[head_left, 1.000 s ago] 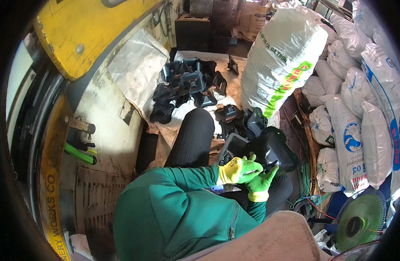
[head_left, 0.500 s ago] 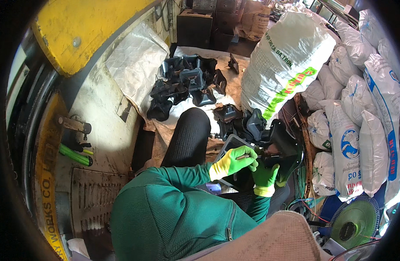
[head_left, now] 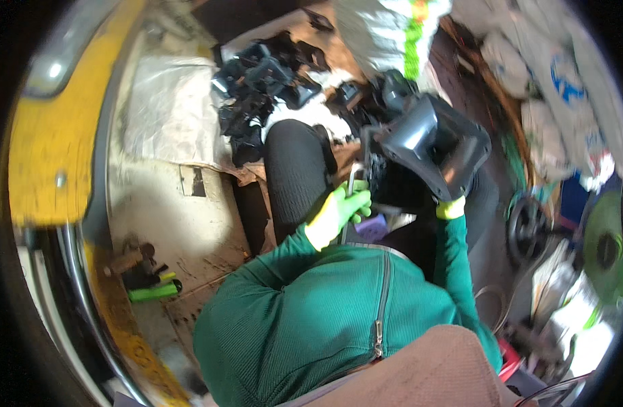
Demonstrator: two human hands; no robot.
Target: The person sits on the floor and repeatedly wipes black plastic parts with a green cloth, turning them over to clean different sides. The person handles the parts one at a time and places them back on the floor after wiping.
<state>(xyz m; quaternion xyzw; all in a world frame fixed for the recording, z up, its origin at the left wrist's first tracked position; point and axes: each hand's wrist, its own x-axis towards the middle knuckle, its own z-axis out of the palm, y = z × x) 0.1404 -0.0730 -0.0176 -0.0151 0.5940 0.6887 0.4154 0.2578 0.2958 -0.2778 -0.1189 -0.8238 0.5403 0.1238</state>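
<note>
My left hand [head_left: 338,211], in a yellow-green glove, is closed round a thin grey hand tool [head_left: 353,180] that sticks up past the fingers. Its exact kind is blurred. A glossy black moulded plastic part [head_left: 410,139], flared with a square opening, is held up over my right thigh. My right hand [head_left: 451,206] is behind and under this part. Only its yellow cuff and a bit of glove show, and the fingers are hidden. Beneath the part, a dark squarish piece [head_left: 382,176] lies near my lap, with a small purple object [head_left: 371,227] by it.
Several similar black parts [head_left: 267,74] lie heaped on a sheet beyond my left knee. A large white sack [head_left: 382,34] stands behind. White bags [head_left: 545,129] and a green fan [head_left: 604,251] are on the right. A yellow machine panel [head_left: 53,149] borders the left.
My view has swung down and right. The right hand has lifted and turned the black part, which now shows its opening. My left hand has drawn away from it, still gripping the tool.
</note>
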